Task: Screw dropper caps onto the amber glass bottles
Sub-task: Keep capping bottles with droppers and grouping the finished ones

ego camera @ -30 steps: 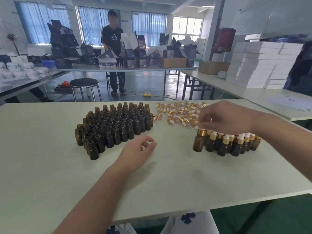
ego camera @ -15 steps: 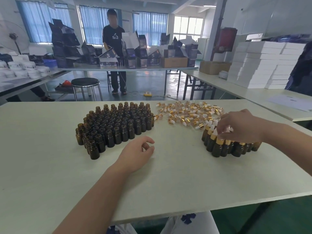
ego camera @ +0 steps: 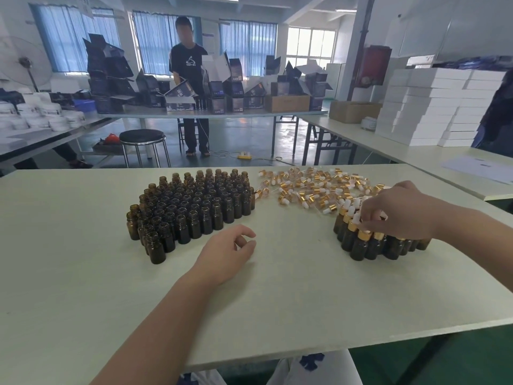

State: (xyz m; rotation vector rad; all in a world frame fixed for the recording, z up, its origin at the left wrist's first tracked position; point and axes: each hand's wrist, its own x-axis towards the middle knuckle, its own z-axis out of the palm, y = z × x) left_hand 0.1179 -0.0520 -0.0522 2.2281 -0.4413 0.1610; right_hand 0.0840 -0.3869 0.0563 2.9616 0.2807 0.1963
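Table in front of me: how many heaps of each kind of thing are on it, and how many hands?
Groups of open amber bottles: 1
Groups of capped bottles: 1
Heaps of loose dropper caps: 1
Hands: 2, the left hand and the right hand
Total: 5

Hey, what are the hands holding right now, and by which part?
The left hand holds nothing and rests on the table. The right hand reaches down onto the tops of the capped bottles; whether it grips one cannot be told.
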